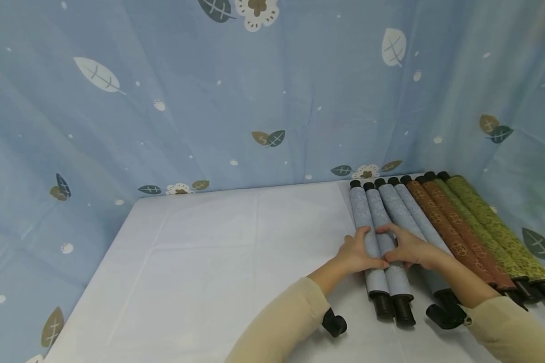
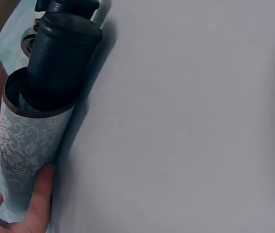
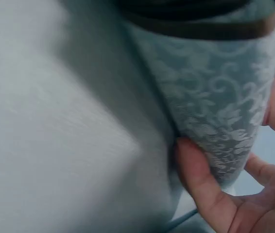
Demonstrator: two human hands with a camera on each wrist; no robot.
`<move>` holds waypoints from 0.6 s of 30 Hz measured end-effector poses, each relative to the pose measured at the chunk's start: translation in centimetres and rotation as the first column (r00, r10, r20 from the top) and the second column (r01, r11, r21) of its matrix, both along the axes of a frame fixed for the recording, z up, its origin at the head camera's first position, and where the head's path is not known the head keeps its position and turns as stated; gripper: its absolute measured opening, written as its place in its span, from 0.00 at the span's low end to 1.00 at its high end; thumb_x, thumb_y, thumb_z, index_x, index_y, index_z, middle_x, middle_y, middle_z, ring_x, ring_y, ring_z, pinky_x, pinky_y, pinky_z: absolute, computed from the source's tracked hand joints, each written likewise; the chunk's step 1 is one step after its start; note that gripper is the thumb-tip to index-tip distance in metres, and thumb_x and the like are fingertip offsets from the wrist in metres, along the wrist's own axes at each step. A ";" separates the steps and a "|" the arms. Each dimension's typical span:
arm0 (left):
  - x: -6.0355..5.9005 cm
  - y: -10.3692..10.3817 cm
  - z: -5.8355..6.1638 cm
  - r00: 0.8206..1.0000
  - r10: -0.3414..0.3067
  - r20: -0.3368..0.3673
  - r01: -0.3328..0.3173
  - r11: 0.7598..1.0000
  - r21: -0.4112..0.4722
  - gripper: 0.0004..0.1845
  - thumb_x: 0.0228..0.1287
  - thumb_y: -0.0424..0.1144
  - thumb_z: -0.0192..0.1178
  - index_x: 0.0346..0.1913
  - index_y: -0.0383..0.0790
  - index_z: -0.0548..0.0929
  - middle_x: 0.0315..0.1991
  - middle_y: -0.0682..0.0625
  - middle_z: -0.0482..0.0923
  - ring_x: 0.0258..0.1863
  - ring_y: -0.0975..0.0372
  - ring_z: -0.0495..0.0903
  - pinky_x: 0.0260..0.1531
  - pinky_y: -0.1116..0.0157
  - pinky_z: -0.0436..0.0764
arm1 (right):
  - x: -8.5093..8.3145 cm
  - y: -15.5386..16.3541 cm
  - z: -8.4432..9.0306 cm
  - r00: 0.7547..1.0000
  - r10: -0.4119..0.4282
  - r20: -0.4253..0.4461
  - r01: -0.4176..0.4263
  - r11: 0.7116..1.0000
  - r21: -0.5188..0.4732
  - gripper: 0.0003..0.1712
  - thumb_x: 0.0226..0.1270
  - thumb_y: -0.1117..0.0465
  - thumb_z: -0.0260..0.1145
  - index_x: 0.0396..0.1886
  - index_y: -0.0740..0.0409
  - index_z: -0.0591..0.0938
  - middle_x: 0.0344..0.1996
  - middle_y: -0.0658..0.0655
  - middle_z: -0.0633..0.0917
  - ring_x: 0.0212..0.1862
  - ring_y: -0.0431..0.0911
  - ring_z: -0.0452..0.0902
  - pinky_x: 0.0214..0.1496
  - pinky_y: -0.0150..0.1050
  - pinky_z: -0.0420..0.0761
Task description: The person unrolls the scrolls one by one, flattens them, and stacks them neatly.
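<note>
At the right end of the white-covered table [image 1: 200,262], against the leaf-print blue curtain [image 1: 254,101], a row of rolled scrolls lies side by side: pale blue ones on the left, then brown scrolls [image 1: 449,227] and green scrolls [image 1: 490,227]. The person has both hands on the two leftmost blue scrolls [image 1: 381,237] (these sit a little nearer the front edge than the rest). I judge the step to be drawing this pair out of the row, or squaring it up; the next move would call for an even pull from both sides, so that neither roll slips or unwinds.

The left hand [image 1: 358,252] curls round the outer scroll from its left, thumb under its flank in the left wrist view, fingers over the top. The right hand [image 1: 411,249] wraps the neighbouring scroll likewise, thumb pressed against the patterned paper. Black end caps [image 1: 392,305] stick out toward the person.
</note>
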State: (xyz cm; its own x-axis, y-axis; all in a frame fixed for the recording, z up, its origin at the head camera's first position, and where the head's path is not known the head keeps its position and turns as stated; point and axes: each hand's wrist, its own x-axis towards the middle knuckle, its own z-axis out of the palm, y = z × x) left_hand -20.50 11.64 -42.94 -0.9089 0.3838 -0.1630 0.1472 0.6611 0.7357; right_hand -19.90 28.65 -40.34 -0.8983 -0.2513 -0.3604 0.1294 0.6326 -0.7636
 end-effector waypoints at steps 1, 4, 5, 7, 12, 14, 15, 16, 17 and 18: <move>0.0 -0.1 0.0 1.000 0.001 0.003 -0.001 1.000 0.001 0.47 0.44 0.54 0.74 0.68 0.58 0.60 0.53 0.42 0.70 0.45 0.59 0.73 0.39 0.67 0.74 | 0.1 -0.1 -0.1 1.000 -0.008 0.001 0.008 1.000 -0.002 0.44 0.49 0.69 0.67 0.66 0.64 0.58 0.28 0.59 0.72 0.17 0.40 0.58 0.17 0.35 0.67; 0.0 -0.4 0.0 1.000 0.004 0.014 -0.004 1.000 0.016 0.47 0.44 0.53 0.74 0.68 0.57 0.61 0.55 0.42 0.72 0.49 0.59 0.73 0.41 0.67 0.74 | 0.2 -0.4 -0.1 1.000 -0.021 0.005 0.022 1.000 -0.019 0.43 0.50 0.68 0.67 0.67 0.63 0.58 0.28 0.58 0.72 0.17 0.40 0.59 0.17 0.35 0.67; 0.0 -0.5 0.1 1.000 0.004 0.020 -0.004 1.000 0.026 0.47 0.44 0.53 0.74 0.68 0.57 0.60 0.56 0.42 0.72 0.51 0.59 0.73 0.42 0.66 0.75 | 0.3 -0.5 -0.1 1.000 -0.027 0.006 0.027 0.999 -0.022 0.43 0.50 0.68 0.67 0.67 0.63 0.58 0.29 0.59 0.73 0.17 0.41 0.59 0.17 0.35 0.67; 0.1 -0.8 0.1 0.999 -0.008 0.034 0.006 0.999 0.050 0.48 0.44 0.53 0.74 0.69 0.56 0.60 0.58 0.42 0.73 0.53 0.58 0.73 0.43 0.66 0.75 | 0.4 -0.6 0.1 0.999 -0.030 0.013 0.030 0.999 -0.024 0.44 0.50 0.67 0.67 0.67 0.63 0.58 0.29 0.60 0.73 0.18 0.42 0.60 0.18 0.36 0.68; 0.3 -1.6 -0.1 0.992 -0.031 0.120 0.010 0.985 0.173 0.51 0.45 0.49 0.74 0.72 0.55 0.57 0.64 0.44 0.69 0.59 0.59 0.71 0.50 0.65 0.73 | 0.6 -0.7 0.2 1.000 -0.018 0.012 0.019 0.999 -0.051 0.45 0.50 0.67 0.67 0.68 0.62 0.58 0.41 0.69 0.70 0.18 0.41 0.61 0.19 0.36 0.69; 0.3 -1.9 -0.2 0.984 -0.030 0.174 -0.013 0.971 0.239 0.51 0.46 0.46 0.75 0.72 0.57 0.56 0.66 0.46 0.66 0.62 0.59 0.68 0.54 0.63 0.72 | 0.7 -0.6 0.0 1.000 -0.020 0.008 0.021 0.996 -0.083 0.45 0.51 0.67 0.67 0.69 0.61 0.57 0.47 0.73 0.67 0.18 0.40 0.61 0.19 0.36 0.69; 0.3 -2.1 -0.3 0.979 -0.030 0.201 -0.026 0.962 0.272 0.51 0.46 0.44 0.75 0.72 0.57 0.56 0.67 0.47 0.65 0.63 0.59 0.67 0.55 0.62 0.71 | 0.8 -0.5 -0.1 1.000 -0.026 0.008 0.027 0.995 -0.099 0.45 0.51 0.67 0.67 0.70 0.60 0.57 0.50 0.75 0.65 0.18 0.40 0.62 0.19 0.35 0.70; 0.3 -2.2 -0.4 0.974 -0.034 0.223 -0.035 0.954 0.298 0.51 0.46 0.43 0.75 0.72 0.58 0.56 0.67 0.48 0.64 0.63 0.59 0.66 0.56 0.62 0.70 | 0.8 -0.5 -0.2 1.000 -0.028 0.011 0.029 0.993 -0.115 0.45 0.52 0.67 0.66 0.70 0.60 0.57 0.52 0.77 0.63 0.17 0.40 0.62 0.19 0.35 0.70; 0.3 -2.3 -0.4 0.969 -0.039 0.242 -0.042 0.947 0.319 0.51 0.46 0.42 0.75 0.71 0.58 0.56 0.68 0.48 0.63 0.63 0.59 0.66 0.55 0.61 0.70 | 0.9 -0.5 -0.3 1.000 -0.029 0.013 0.030 0.991 -0.131 0.46 0.53 0.67 0.66 0.71 0.60 0.57 0.54 0.78 0.60 0.18 0.40 0.62 0.19 0.35 0.71; 0.3 -2.4 -0.4 0.965 -0.048 0.259 -0.045 0.940 0.339 0.51 0.45 0.41 0.75 0.71 0.59 0.57 0.67 0.48 0.63 0.62 0.59 0.67 0.53 0.60 0.72 | 0.9 -0.5 -0.4 0.999 -0.028 0.015 0.030 0.989 -0.144 0.46 0.53 0.67 0.66 0.71 0.60 0.56 0.55 0.79 0.59 0.18 0.40 0.63 0.20 0.35 0.71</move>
State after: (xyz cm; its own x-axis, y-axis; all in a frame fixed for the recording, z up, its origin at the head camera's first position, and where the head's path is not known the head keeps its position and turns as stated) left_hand -20.16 9.28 -43.39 -0.8517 0.4590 -0.2528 -0.0784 0.3653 0.9276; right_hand -18.98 28.18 -40.74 -0.9014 -0.2756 -0.3340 0.1564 0.5119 -0.8447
